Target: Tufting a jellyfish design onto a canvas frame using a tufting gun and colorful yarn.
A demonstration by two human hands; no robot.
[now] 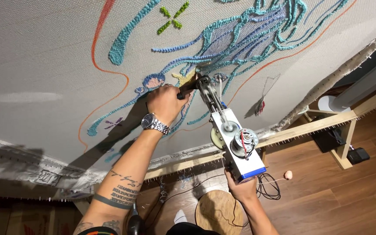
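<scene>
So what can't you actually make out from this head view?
- Tufting gun needle tip: hidden behind its own front end, against the cloth.
- Right hand: fingers hidden behind the gun's grip.
- Left hand: covers the front handle.
- Design: cut off at top edge.

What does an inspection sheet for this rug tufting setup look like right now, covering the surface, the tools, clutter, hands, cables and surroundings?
Surface: pale backing cloth stretched on a wooden frame, with blue, purple and green yarn lines and an orange drawn outline.
Job's things: tufting gun, tip pressed to the cloth at a yellow patch.
Clutter: small pink yarn ball and round wooden stool on the floor.
Hands: left hand, wristwatch on, grips the front handle; right hand holds the gun's rear from below.
Cables: black cord coiled on the floor by the gun.
Surroundings: wooden floor; black box beside the frame leg.
</scene>
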